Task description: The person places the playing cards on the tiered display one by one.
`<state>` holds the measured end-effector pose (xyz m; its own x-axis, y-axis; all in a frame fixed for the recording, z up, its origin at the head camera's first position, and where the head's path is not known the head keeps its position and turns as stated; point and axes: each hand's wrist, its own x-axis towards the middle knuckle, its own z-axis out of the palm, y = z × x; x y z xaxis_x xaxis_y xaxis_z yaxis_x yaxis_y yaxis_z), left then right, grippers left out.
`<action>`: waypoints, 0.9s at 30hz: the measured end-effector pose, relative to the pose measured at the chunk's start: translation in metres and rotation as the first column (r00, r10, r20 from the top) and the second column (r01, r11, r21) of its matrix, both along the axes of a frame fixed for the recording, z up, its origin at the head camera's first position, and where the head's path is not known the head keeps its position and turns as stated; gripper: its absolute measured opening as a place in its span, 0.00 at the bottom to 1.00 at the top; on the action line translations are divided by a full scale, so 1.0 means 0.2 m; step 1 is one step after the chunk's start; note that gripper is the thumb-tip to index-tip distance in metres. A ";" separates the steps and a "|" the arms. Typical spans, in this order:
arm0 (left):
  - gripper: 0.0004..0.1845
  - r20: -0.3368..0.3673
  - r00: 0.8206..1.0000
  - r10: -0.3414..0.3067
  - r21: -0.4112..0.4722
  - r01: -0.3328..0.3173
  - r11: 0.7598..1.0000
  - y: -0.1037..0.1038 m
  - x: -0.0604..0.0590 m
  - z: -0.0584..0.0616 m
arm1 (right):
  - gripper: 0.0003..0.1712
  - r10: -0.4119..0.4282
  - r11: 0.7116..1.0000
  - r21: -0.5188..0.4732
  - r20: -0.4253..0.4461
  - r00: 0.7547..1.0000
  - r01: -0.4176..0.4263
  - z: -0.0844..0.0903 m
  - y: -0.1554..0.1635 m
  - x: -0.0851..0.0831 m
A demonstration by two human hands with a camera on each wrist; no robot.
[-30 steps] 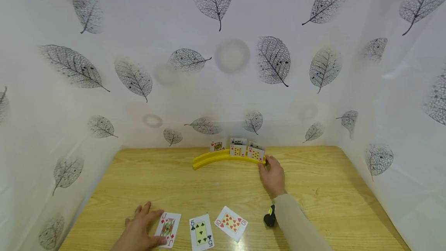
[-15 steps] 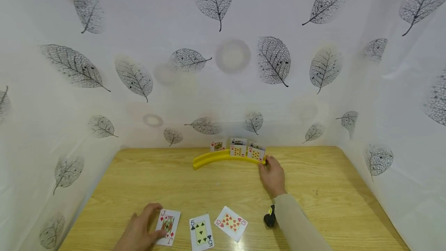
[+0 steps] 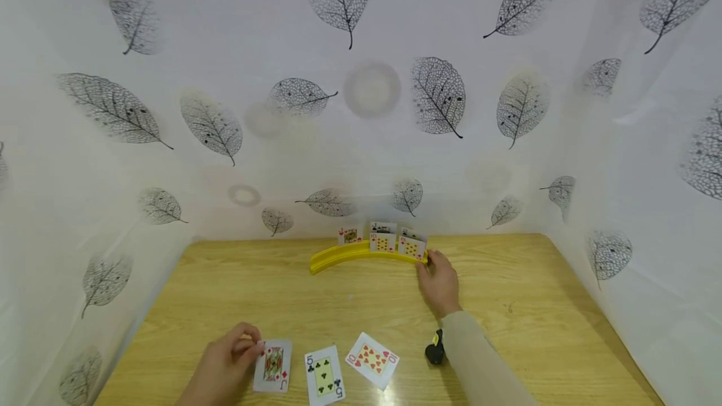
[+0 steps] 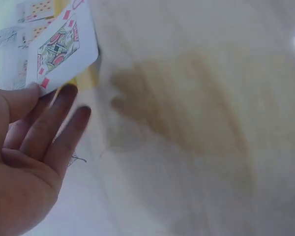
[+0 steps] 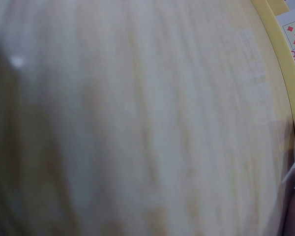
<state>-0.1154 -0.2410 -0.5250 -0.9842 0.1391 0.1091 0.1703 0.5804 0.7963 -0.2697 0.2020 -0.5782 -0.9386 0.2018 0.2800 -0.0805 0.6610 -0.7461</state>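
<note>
While the left hand (image 3: 225, 365) pinches the jack of diamonds (image 3: 273, 365) at the near desk (image 3: 282, 293) edge, the right hand (image 3: 439, 282) touches the yellow card rack (image 3: 344, 255), its fingers mostly hidden, grip unclear.

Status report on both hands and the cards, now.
Left hand pinches the jack by its edge. Right hand rests at the yellow rack end. Five and ten lie flat beside the jack, nothing on them.

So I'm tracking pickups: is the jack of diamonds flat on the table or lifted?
Lifted at one edge: the left hand pinches the jack of diamonds, and the left wrist view shows it raised off the table.
</note>
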 end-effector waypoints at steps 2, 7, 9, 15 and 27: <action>0.07 0.030 0.999 -0.032 0.048 0.031 0.998 -0.01 -0.01 0.02 | 0.28 0.000 1.000 0.008 -0.003 1.000 0.000 0.00 0.00 0.00; 0.04 0.054 0.997 -0.046 0.121 0.039 0.992 -0.01 -0.04 0.06 | 0.28 0.004 1.000 0.011 -0.011 1.000 -0.004 0.00 0.00 -0.01; 0.04 0.040 0.999 -0.026 0.124 0.021 0.992 0.01 -0.05 0.08 | 0.28 0.002 1.000 0.011 -0.004 1.000 -0.002 -0.01 -0.01 -0.01; 0.04 -0.012 0.999 0.032 0.110 -0.031 0.993 0.08 -0.11 0.13 | 0.29 -0.001 1.000 0.002 0.031 1.000 0.001 0.00 0.00 0.00; 0.04 -0.209 0.977 0.048 0.096 -0.028 0.995 0.20 -0.29 0.13 | 0.29 0.004 1.000 0.008 0.038 0.999 -0.005 0.01 -0.01 0.00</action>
<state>-0.1728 -0.2015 -0.4995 -0.9421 0.0818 0.3251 0.3191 0.5156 0.7952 -0.2699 0.2005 -0.5763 -0.9496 0.1954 0.2453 -0.0549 0.6666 -0.7434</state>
